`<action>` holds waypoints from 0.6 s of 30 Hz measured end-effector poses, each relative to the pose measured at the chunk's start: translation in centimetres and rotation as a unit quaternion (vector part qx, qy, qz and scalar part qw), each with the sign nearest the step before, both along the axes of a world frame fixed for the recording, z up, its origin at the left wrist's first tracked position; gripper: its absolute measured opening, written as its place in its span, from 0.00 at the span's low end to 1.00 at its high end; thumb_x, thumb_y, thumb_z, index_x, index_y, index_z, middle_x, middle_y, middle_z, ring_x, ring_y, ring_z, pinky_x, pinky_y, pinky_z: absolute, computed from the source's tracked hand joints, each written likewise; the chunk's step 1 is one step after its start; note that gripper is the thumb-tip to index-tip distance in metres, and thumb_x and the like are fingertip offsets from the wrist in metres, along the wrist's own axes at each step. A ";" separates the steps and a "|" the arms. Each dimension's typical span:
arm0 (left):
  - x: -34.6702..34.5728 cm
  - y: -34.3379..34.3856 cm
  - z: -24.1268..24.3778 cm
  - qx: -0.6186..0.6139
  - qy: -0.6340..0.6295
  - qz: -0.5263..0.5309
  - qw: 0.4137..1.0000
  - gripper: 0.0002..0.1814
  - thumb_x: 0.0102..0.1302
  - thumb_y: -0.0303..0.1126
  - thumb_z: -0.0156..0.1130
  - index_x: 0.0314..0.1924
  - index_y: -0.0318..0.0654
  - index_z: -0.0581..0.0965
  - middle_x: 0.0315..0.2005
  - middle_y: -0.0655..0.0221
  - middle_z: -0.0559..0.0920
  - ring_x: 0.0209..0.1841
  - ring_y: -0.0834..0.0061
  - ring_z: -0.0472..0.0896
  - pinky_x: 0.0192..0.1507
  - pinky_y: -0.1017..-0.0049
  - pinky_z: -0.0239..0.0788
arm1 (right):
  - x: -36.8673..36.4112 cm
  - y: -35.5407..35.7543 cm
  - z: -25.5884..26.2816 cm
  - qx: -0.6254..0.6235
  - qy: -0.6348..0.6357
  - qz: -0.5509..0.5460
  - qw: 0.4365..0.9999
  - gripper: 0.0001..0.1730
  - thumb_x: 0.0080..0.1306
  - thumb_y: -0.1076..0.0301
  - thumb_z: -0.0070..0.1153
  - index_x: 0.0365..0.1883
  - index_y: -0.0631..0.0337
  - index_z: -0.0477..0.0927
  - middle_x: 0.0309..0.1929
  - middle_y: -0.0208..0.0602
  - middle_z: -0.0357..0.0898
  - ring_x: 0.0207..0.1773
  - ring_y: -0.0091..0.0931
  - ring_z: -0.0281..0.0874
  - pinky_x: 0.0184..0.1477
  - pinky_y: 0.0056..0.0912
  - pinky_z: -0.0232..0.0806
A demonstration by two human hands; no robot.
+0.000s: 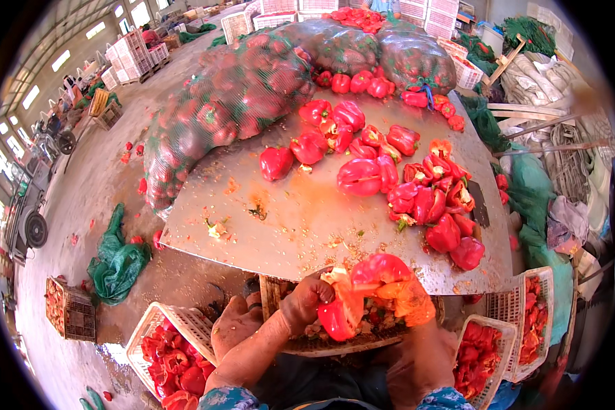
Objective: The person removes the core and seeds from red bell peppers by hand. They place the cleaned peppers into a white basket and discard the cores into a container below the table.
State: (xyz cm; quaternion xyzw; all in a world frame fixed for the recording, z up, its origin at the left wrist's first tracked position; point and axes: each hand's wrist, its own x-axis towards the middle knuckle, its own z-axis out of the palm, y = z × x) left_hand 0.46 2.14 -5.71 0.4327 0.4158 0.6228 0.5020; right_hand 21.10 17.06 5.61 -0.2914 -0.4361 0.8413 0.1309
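Observation:
My left hand [307, 297] grips a split piece of red bell pepper [341, 310], its pale inner flesh turned toward the other hand. An orange glove covers my right hand [407, 302], whose fingers hold another red pepper part [382, 269] close against the first. Whether the two parts are fully separated I cannot tell. Under both hands sits a crate [333, 349] with seeds and pepper scraps. Just beyond, the metal tabletop [287, 225] carries scattered seeds, whole peppers [277, 164] and a heap of opened peppers [430, 202] on the right.
Full green mesh sacks of peppers [246, 92] line the table's far and left edges. A white crate of pepper pieces [184, 320] stands at my left, another [492, 328] at my right. Green netting [115, 261] lies on the floor. Stacked crates [128, 56] stand farther back.

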 end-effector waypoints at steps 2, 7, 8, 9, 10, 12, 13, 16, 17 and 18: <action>-0.6 -0.1 4.5 -0.149 -0.102 0.007 0.984 0.10 0.59 0.22 0.61 0.41 0.35 0.74 0.29 0.73 0.78 0.33 0.82 0.76 0.41 0.81 0.69 | 0.2 0.7 -0.3 0.112 0.055 -0.029 0.992 0.29 0.57 0.82 0.55 0.60 0.62 0.75 0.46 0.36 0.80 0.44 0.28 0.77 0.46 0.31 0.67; -4.8 -0.9 6.8 -0.185 -0.078 0.344 0.917 0.19 0.54 0.19 0.54 0.48 0.39 0.74 0.29 0.70 0.76 0.30 0.76 0.77 0.29 0.74 0.72 | -1.2 1.6 -2.3 0.269 0.049 -0.369 0.888 0.31 0.63 0.78 0.55 0.66 0.63 0.69 0.58 0.43 0.78 0.60 0.35 0.78 0.62 0.38 0.70; -4.2 -0.2 9.6 -0.152 -0.226 0.370 0.888 0.23 0.50 0.16 0.50 0.49 0.37 0.72 0.32 0.67 0.77 0.30 0.75 0.77 0.27 0.73 0.73 | -1.4 1.6 -3.1 0.416 -0.051 -0.346 0.839 0.30 0.64 0.77 0.55 0.66 0.61 0.70 0.58 0.42 0.79 0.58 0.34 0.78 0.60 0.36 0.70; -4.7 -0.5 9.8 -0.121 -0.283 0.358 0.882 0.25 0.48 0.14 0.48 0.49 0.36 0.72 0.34 0.67 0.77 0.31 0.75 0.76 0.29 0.73 0.73 | -1.8 1.4 -3.6 0.544 -0.149 -0.333 0.756 0.29 0.65 0.76 0.54 0.67 0.60 0.70 0.57 0.41 0.79 0.57 0.33 0.79 0.58 0.33 0.70; -6.0 -1.2 7.6 -0.096 -0.310 0.332 0.886 0.26 0.46 0.14 0.48 0.49 0.36 0.71 0.32 0.69 0.76 0.32 0.74 0.76 0.34 0.74 0.74 | -0.6 2.0 -5.3 0.629 -0.285 -0.169 0.703 0.28 0.66 0.75 0.55 0.66 0.58 0.70 0.55 0.40 0.80 0.54 0.32 0.79 0.56 0.33 0.70; -6.0 -0.9 6.8 -0.079 -0.317 0.354 0.876 0.23 0.46 0.14 0.51 0.46 0.35 0.71 0.31 0.69 0.75 0.33 0.73 0.76 0.40 0.74 0.74 | 0.8 2.3 -7.4 0.659 -0.356 -0.031 0.662 0.27 0.66 0.73 0.56 0.65 0.56 0.71 0.52 0.39 0.80 0.51 0.31 0.79 0.55 0.31 0.70; -5.7 -0.8 7.4 -0.077 -0.316 0.366 0.872 0.23 0.47 0.15 0.52 0.46 0.34 0.71 0.32 0.69 0.76 0.34 0.73 0.76 0.40 0.74 0.74 | 0.1 2.1 -7.1 0.605 -0.340 -0.063 0.717 0.27 0.66 0.72 0.58 0.65 0.56 0.72 0.52 0.39 0.81 0.51 0.30 0.79 0.56 0.31 0.69; -4.6 -0.7 8.6 -0.075 -0.307 0.408 0.857 0.22 0.48 0.16 0.55 0.47 0.33 0.70 0.33 0.68 0.77 0.35 0.73 0.78 0.40 0.74 0.74 | -1.9 -0.8 -3.7 0.404 -0.257 -0.127 0.868 0.29 0.63 0.63 0.65 0.62 0.60 0.74 0.52 0.41 0.81 0.56 0.31 0.79 0.59 0.29 0.68; -5.0 -1.0 7.9 -0.072 -0.319 0.375 0.868 0.22 0.49 0.16 0.56 0.48 0.33 0.69 0.32 0.68 0.78 0.34 0.72 0.78 0.38 0.73 0.74 | -2.6 -2.2 -3.3 0.370 -0.194 -0.136 0.898 0.30 0.62 0.63 0.66 0.61 0.62 0.74 0.53 0.41 0.81 0.56 0.31 0.79 0.58 0.29 0.69; -5.0 -0.9 7.5 -0.051 -0.317 0.372 0.871 0.22 0.50 0.17 0.57 0.48 0.33 0.68 0.32 0.67 0.78 0.32 0.72 0.78 0.36 0.73 0.75 | -3.1 -3.7 -3.0 0.333 -0.129 -0.146 0.922 0.31 0.61 0.62 0.66 0.61 0.63 0.74 0.54 0.41 0.80 0.55 0.31 0.79 0.56 0.28 0.70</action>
